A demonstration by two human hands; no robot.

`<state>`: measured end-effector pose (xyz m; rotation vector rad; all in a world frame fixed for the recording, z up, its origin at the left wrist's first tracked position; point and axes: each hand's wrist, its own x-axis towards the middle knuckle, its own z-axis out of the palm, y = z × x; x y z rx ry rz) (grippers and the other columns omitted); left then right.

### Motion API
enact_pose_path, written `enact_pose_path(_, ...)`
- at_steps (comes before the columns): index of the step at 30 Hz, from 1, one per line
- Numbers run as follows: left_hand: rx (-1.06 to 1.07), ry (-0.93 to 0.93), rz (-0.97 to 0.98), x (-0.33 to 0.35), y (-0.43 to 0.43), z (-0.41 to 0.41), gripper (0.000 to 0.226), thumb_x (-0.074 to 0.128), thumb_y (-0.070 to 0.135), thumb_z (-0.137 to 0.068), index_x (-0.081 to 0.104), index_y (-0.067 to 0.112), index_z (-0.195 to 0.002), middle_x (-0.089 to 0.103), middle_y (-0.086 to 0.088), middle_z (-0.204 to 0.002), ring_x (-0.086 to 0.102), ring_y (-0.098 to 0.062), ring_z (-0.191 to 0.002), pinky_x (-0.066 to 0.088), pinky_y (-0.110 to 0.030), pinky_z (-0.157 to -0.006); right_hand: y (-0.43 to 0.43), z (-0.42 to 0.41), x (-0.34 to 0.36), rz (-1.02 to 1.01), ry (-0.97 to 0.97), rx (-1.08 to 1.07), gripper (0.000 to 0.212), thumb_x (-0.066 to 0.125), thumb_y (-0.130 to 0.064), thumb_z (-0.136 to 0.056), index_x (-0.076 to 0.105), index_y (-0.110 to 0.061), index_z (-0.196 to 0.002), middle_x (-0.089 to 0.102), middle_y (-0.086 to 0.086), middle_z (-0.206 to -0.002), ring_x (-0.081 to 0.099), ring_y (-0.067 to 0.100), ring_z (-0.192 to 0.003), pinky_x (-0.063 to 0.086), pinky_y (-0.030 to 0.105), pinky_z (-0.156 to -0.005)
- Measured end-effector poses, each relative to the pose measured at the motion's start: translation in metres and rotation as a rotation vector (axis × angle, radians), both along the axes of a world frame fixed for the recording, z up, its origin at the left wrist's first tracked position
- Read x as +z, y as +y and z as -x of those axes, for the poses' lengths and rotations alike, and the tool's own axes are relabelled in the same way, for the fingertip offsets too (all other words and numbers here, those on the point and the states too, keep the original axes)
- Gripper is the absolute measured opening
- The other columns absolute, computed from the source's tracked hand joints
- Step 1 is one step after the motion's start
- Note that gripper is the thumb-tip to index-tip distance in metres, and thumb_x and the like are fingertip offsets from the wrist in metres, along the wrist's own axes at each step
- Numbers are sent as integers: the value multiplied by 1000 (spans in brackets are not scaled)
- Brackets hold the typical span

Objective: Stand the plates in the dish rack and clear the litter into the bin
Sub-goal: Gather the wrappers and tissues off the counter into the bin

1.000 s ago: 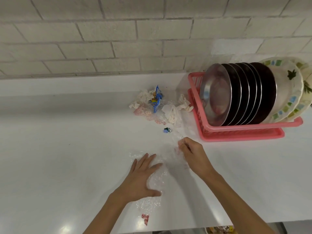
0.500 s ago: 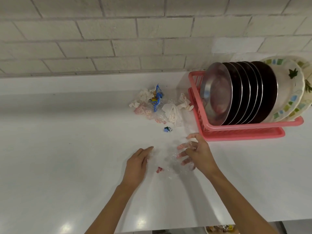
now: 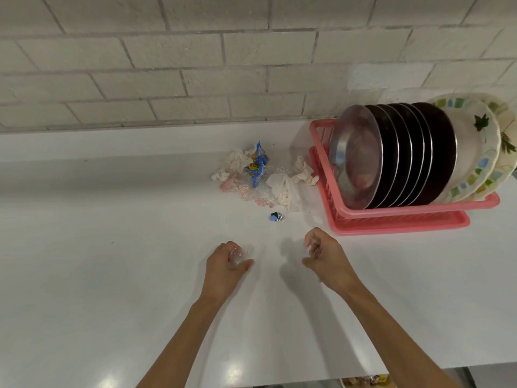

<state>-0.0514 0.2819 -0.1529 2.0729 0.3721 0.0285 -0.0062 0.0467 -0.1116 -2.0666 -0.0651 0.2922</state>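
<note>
While both fists hover over a white counter (image 3: pixel 98 261), the left hand (image 3: pixel 225 266) is curled around crumpled clear plastic (image 3: pixel 236 257); the right hand (image 3: pixel 326 257) is closed, contents unclear. Litter pile (image 3: pixel 260 177) at twelve o'clock; plates (image 3: pixel 397 155) upright in pink rack (image 3: pixel 405 219) at two.

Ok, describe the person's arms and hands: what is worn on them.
Both forearms are bare as far as the frame shows: no sleeves, gloves or watch in view. The left hand and right hand show no rings or markings, though the curled fingers are partly hidden.
</note>
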Motion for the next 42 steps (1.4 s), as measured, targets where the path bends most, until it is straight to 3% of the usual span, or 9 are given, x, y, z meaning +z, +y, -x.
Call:
enact_pose_path(5, 30, -21, 149, 1, -2, -5, 31, 75, 11, -83, 48, 16, -70, 44, 5, -67, 41, -4, -59, 35, -12, -60, 1, -2, -11, -158, 139, -135, 35, 44, 16, -83, 50, -17, -73, 55, 9, -95, 61, 26, -69, 35, 23, -44)
enact_pose_path(10, -3, 3, 349, 13, -13, -21, 23, 65, 9, -92, 53, 15, -73, 73, 6, -96, 68, -12, -93, 49, -28, -85, -3, -2, -12, -218, 178, -127, 33, 37, 7, -95, 48, -18, -76, 55, 10, -67, 51, 27, -49, 33, 29, -46)
enact_pose_path(14, -22, 53, 530, 27, -24, -47, 19, 55, -7, -91, 53, 9, -82, 70, -10, -99, 70, -27, -67, 57, -36, -54, -3, 0, -11, -122, 154, -118, 33, 31, -4, -99, 53, -20, -80, 39, 7, -61, 29, 18, -47, 29, 23, -41)
enact_pose_path(18, -122, 19, 289, 27, -34, -83, 14, 63, 8, -92, 66, 22, -93, 67, -9, -80, 60, -17, -47, 41, -21, -39, -7, 0, -10, -68, 109, -133, 18, 49, -13, -97, 54, -9, -80, 43, -1, -63, 31, 7, -42, 24, 14, -34)
enact_pose_path(21, -158, 12, 57, 21, -41, -110, 14, 74, 22, -87, 68, 15, -97, 67, -10, -90, 61, -20, -62, 52, -27, -52, -7, 2, -7, -71, 102, -169, 54, 63, -43, -91, 36, -4, -64, 30, 0, -58, 24, 12, -47, 25, 20, -41)
enact_pose_path(24, -207, 62, -110, 12, -45, -127, 27, 78, 29, -82, 66, 12, -100, 68, -11, -97, 64, -26, -87, 54, -33, -79, -9, 9, -9, -23, 87, -170, 56, 61, -32, -93, 22, -15, -57, 20, 1, -57, 19, 16, -53, 23, 27, -53)
enact_pose_path(29, -255, 117, -263, 2, -47, -138, 30, 76, 35, -80, 63, 16, -98, 66, -6, -95, 65, -27, -87, 54, -34, -77, -17, 21, -16, -11, 150, -189, 53, 59, -20, -92, 21, -21, -55, 19, -7, -52, 18, 11, -46, 21, 20, -43)
enact_pose_path(37, -367, 78, -270, 1, -60, -112, 9, 66, 14, -81, 57, 18, -81, 63, -2, -75, 60, -24, -70, 49, -31, -65, -29, 34, -27, 12, 112, -159, 19, 55, -11, -95, 67, -17, -81, 62, -15, -71, 53, -4, -54, 36, 8, -54)
enact_pose_path(42, -380, 39, -167, 1, -72, -75, 20, 67, 9, -75, 50, 17, -70, 53, 1, -63, 47, -17, -59, 40, -26, -59, -45, 45, -25, -12, 88, -153, 28, 53, -3, -93, 75, -21, -93, 72, -9, -97, 65, 8, -72, 47, 11, -62)
